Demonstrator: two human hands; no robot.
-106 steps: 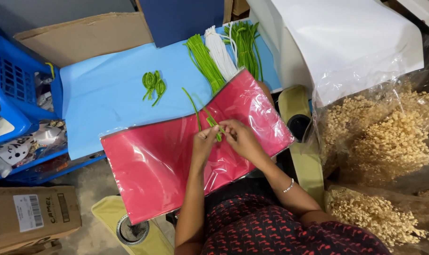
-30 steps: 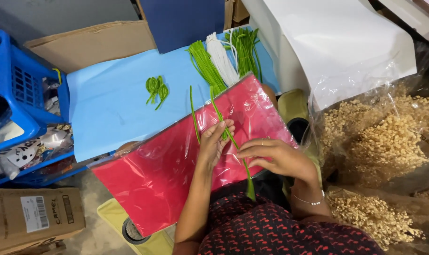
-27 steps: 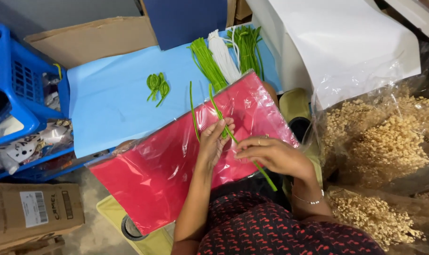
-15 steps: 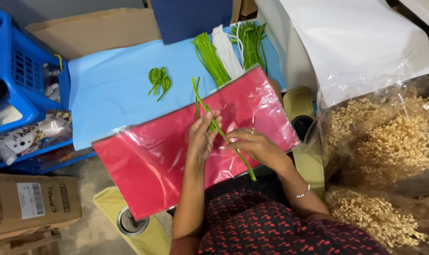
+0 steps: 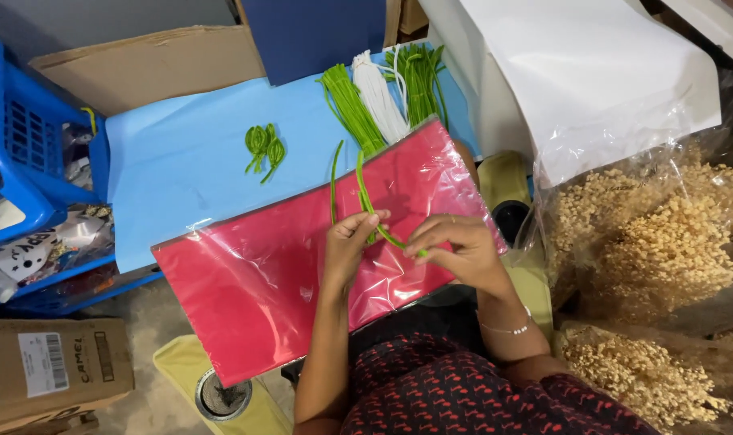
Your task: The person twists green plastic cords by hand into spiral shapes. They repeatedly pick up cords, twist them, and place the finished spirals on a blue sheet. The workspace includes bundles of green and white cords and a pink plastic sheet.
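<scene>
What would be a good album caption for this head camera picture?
Two hands, left hand and right hand, bend a green stem over a red plastic-wrapped sheet, green bundles beyond.

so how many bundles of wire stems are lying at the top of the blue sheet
3, side by side at the far edge of the blue sheet: a light green bundle on the left, a white bundle in the middle, a darker green bundle on the right. More could be hidden behind.

Brown carton (image 5: 52, 370) with white label (image 5: 44, 364) — bottom left; red plastic-wrapped pack (image 5: 302, 258) — centre.
</scene>
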